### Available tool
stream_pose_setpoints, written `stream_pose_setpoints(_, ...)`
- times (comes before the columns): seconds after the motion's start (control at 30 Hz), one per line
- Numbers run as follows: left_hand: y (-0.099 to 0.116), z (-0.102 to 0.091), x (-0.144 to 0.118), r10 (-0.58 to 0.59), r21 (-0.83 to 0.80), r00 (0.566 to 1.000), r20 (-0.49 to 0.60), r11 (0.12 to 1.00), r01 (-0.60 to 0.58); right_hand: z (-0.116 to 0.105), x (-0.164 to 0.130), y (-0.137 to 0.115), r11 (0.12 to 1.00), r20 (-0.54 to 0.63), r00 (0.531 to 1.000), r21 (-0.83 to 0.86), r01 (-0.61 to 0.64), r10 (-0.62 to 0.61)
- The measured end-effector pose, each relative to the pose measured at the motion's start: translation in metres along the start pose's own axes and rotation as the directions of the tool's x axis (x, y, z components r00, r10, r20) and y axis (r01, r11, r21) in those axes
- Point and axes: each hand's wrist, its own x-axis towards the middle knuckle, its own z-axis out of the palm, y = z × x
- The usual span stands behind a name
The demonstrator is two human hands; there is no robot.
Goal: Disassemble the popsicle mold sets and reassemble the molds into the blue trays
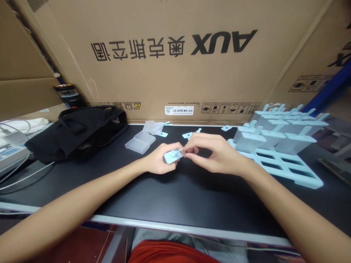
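My left hand [157, 159] is closed around a popsicle mold, whose light-blue lid [171, 156] faces up. Thumb and fingertips of my right hand [219, 152] pinch the small blue stick [180, 150] at that lid; its far end is hidden by the fingers. Behind my left hand lie frosted, translucent mold cups [141, 142] on their sides. Loose blue lids lie beyond my hands, among them one lid [226, 128] toward the back right. To the right, a light-blue rack [308, 181] holds several filled-in molds [251, 141] upright with sticks pointing up; some front slots show no mold.
A large cardboard box [170, 80] forms a wall along the back of the black table [175, 204]. At the left are a black bag [79, 131], a dark cup [70, 95] and white cables [30, 184]. A flat dark object [334, 171] lies at the far right.
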Motion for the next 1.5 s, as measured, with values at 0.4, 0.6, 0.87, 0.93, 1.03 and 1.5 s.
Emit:
stream_pose_setpoints(0.4,-0.001,-0.001,0.000,-0.065,0.030,0.998,0.005,0.997,0.065,0.015,-0.002,0.005,0.998,0.036,0.998,0.048,-0.050,0.048)
stream_pose_setpoints(0.6,-0.002,-0.001,0.000,-0.074,-0.016,0.997,-0.009,0.997,0.074,0.017,-0.003,0.005,0.993,0.041,0.994,0.046,-0.106,0.104)
stream_pose_setpoints(0.87,0.001,-0.002,0.001,-0.083,-0.025,0.997,0.001,0.996,0.083,0.015,-0.003,0.007,0.988,0.035,0.991,0.082,-0.132,0.129)
stream_pose_setpoints(0.93,0.001,-0.002,0.001,-0.071,-0.019,0.997,0.011,0.997,0.072,0.017,-0.004,0.007,0.987,0.040,0.990,0.090,-0.136,0.133)
stream_pose_setpoints(1.03,0.001,-0.002,0.001,-0.050,-0.002,0.999,0.011,0.999,0.050,0.020,-0.003,0.008,0.984,0.023,0.988,0.093,-0.152,0.150)
stream_pose_setpoints(1.5,0.001,0.006,0.000,0.030,-0.170,0.997,0.066,0.985,-0.018,0.009,-0.003,0.006,0.996,0.109,0.991,0.027,-0.086,0.083)
